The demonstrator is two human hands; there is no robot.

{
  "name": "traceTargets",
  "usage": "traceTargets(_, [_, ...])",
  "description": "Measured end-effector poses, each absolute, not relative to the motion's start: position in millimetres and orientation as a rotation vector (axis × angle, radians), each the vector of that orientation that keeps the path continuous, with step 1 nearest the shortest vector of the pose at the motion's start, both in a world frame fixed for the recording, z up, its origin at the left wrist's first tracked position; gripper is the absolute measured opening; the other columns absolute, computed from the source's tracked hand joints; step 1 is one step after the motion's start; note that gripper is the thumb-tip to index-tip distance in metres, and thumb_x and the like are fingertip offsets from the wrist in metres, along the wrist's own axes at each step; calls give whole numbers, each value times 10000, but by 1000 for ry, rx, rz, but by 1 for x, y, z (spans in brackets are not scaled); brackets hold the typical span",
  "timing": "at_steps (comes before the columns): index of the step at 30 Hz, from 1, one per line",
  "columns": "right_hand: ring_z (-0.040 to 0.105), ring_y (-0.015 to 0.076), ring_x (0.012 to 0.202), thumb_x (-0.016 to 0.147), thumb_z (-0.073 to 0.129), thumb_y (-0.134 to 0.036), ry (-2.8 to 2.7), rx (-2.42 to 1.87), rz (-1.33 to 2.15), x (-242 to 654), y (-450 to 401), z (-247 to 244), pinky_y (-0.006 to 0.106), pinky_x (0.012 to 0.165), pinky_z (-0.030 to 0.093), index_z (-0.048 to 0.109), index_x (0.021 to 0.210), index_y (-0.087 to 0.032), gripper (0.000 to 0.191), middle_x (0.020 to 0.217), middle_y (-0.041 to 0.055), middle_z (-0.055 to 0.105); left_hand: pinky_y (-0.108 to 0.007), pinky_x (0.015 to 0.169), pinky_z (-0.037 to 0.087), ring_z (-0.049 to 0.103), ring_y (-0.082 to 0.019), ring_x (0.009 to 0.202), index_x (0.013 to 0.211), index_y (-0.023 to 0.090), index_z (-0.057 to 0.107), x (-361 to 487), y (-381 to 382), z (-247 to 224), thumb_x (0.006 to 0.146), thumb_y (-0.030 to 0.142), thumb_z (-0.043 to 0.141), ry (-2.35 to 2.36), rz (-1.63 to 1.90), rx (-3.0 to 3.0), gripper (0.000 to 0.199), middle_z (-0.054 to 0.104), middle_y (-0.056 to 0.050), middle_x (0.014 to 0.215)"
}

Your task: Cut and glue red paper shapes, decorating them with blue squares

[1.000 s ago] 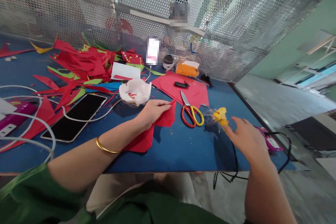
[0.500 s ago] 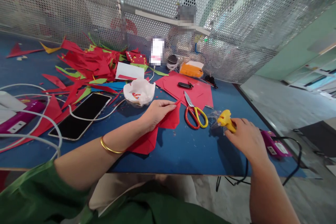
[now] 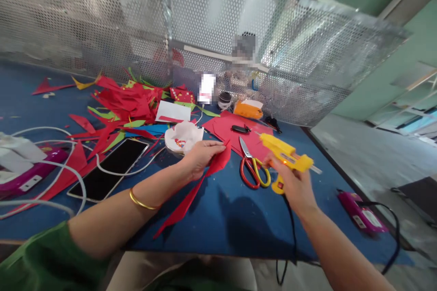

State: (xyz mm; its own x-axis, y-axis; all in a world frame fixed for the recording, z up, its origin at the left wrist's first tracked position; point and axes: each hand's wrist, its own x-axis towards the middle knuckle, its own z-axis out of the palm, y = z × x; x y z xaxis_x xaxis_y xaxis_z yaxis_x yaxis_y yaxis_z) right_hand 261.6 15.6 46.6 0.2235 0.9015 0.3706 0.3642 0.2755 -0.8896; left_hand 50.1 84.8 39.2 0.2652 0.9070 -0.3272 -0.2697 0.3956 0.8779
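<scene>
Between its thumb and fingers, my left hand [image 3: 201, 157] pinches the top edge of a folded red paper piece [image 3: 218, 160]; a long red strip [image 3: 184, 207] of it hangs down toward the table's front. My right hand [image 3: 293, 184] is wrapped round the handle of a yellow hot glue gun [image 3: 283, 152], raised above the table. Its nozzle points left toward the paper but is apart from it, and a clear glue stick pokes out of its back. Scissors [image 3: 251, 166] with red and yellow handles lie between my hands. A white paper-lined bowl [image 3: 184, 137] stands behind my left hand.
Red paper sheets [image 3: 221, 125] lie behind the scissors, with a black cutter [image 3: 241, 129] on top. Red and green scraps [image 3: 126, 100] are heaped back left. A phone [image 3: 112, 168], white cables and purple power strips [image 3: 362, 213] flank the work area. Perforated metal mesh [image 3: 211, 18] bounds the back.
My right hand has lifted the glue gun off the table and swung it left, nozzle toward the paper. My left hand has tilted the red paper, which now hangs edge-on. The view has tipped upward.
</scene>
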Motion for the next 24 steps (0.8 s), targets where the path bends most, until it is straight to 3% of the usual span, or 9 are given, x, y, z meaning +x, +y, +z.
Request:
traceTargets(3, [669,206,773,862,606,-372,-1375,-1112,812,230,43,52,362,746,559,661,824,-205,180,815,45,703,-220,492,484,623,-123,493,764,133,725,41,85,37,716,156,741,974,922,802,56,695,-38,603])
traceTargets(10, [694,251,916,890,610,-378,-1488,-1130,727,214,53,20,402,865,549,716,926,-222,192,934,69,744,-196,525,479,629,-110,520,759,137,738,32,83,27,715,172,730,973,917,807,57,718,-43,643])
traceTargets(14, [707,274,849,884,614,-411,-1594,-1232,632,217,43,5,371,707,581,735,983,-221,246,899,85,747,-192,507,453,608,-106,512,741,150,728,26,79,36,727,177,707,1006,925,776,38,698,-19,614])
traceTargets(19, [677,230,640,895,595,-424,-1715,-1273,617,215,42,4,316,499,517,728,1014,-242,255,801,57,734,-195,538,443,597,-99,527,746,164,732,13,72,39,733,197,699,1062,856,820,49,695,-3,631])
traceTargets(24, [687,248,711,903,556,-471,-1785,-1370,467,217,50,1,341,635,534,709,900,-218,296,796,67,732,-220,569,455,607,-115,546,744,158,738,11,70,29,708,199,725,1069,882,824,56,702,-14,640])
